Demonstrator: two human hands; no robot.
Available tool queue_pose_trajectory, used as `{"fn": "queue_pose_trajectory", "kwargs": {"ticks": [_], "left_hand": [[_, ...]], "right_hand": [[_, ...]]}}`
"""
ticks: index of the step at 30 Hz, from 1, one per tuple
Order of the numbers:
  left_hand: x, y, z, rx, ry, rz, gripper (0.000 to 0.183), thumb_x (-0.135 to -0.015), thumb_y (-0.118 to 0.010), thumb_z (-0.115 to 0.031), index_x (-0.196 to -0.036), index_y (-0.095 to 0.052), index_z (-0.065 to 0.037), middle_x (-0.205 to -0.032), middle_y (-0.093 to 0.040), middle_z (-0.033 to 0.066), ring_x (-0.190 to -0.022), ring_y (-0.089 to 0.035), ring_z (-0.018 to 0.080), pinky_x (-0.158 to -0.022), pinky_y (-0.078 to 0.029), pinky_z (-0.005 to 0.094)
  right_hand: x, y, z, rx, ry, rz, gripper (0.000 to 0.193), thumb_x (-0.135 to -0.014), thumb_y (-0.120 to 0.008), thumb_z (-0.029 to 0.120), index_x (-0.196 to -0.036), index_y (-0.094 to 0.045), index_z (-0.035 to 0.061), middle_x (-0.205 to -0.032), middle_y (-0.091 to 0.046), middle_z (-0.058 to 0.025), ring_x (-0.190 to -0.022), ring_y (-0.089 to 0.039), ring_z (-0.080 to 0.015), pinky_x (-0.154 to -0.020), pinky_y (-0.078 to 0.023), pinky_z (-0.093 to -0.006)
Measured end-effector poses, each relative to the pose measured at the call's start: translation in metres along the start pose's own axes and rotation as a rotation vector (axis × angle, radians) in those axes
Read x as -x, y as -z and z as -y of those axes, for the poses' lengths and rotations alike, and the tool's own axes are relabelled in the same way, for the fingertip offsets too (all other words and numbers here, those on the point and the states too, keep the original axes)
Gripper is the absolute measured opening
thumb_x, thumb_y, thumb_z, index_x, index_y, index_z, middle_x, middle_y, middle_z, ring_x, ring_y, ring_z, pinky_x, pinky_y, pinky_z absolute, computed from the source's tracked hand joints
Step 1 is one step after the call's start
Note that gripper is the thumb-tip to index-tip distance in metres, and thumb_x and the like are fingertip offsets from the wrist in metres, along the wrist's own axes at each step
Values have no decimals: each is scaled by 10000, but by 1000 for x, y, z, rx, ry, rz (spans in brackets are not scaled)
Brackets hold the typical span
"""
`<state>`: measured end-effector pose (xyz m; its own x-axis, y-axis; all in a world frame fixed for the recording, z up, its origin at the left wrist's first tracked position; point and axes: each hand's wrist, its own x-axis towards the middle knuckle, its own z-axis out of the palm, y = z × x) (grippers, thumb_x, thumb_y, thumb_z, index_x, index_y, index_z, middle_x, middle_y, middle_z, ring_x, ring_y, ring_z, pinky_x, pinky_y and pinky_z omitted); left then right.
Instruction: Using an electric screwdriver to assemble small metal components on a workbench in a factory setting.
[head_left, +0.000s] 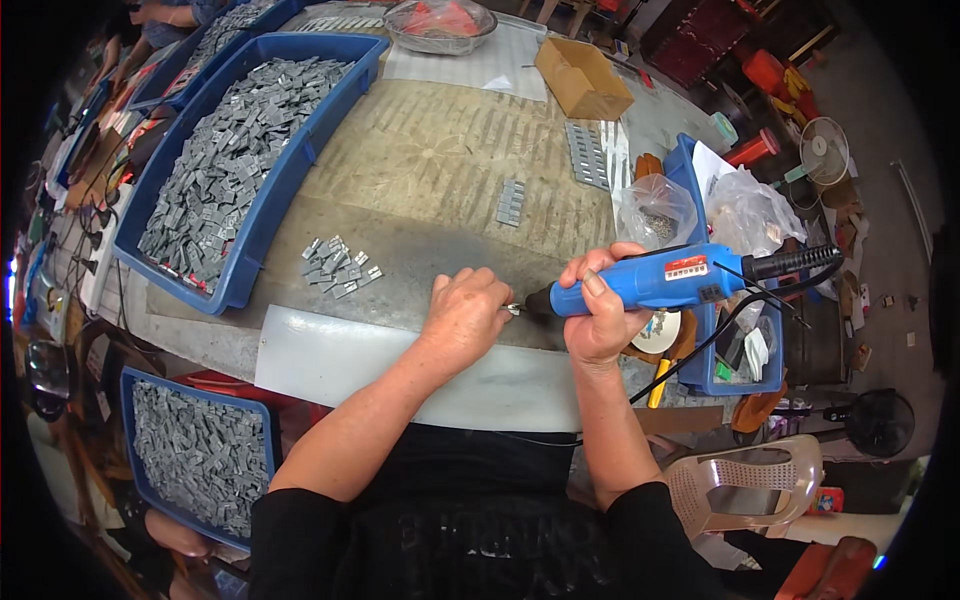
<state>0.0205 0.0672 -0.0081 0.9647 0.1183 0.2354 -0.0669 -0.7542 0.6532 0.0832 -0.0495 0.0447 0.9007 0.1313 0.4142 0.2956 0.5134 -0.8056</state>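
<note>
My right hand (603,315) is wrapped round the body of a blue electric screwdriver (660,280), its black nose pointing left and its cord running off to the right. Closed in a pinch, my left hand (465,312) holds a small metal piece (513,309) against the tool's tip. The fingers hide most of that piece. Left of this hand lies a loose pile of small grey metal pieces (340,270). Farther back on the table are a short row of grey pieces (510,203) and a grey slotted plate (587,155).
A large blue bin (235,285) of grey pieces stands on the left, with another blue bin (272,440) below it. At the right are a clear bag (655,212), a white dish (657,332), a yellow-handled tool (659,383) and a blue crate (768,372). A cardboard box (583,80) sits at the back.
</note>
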Motion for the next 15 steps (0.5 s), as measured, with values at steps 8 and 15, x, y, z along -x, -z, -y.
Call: {"fn": "queue_pose_trajectory", "kwargs": {"ticks": [8,15], "left_hand": [[0,0,-2,2,-8,-13,144,-644,-662,-106,-776,-605,-95,-776,-536,18,-808,-507,205,-689,-333,354],[0,1,-2,2,7,-6,138,-648,-659,-105,-774,-606,-94,-774,-543,15,-810,-509,201,-693,-333,349]], "right_hand": [[1,0,0,13,-5,-4,381,-662,-555,-6,-1003,-386,-17,-740,-494,-63,-606,-515,-166,-576,-447,-307],[1,-1,0,-6,-22,-2,389,-664,-563,-16,-1010,-384,-3,-741,-493,-64,-609,-514,-164,-579,-447,-306]]}}
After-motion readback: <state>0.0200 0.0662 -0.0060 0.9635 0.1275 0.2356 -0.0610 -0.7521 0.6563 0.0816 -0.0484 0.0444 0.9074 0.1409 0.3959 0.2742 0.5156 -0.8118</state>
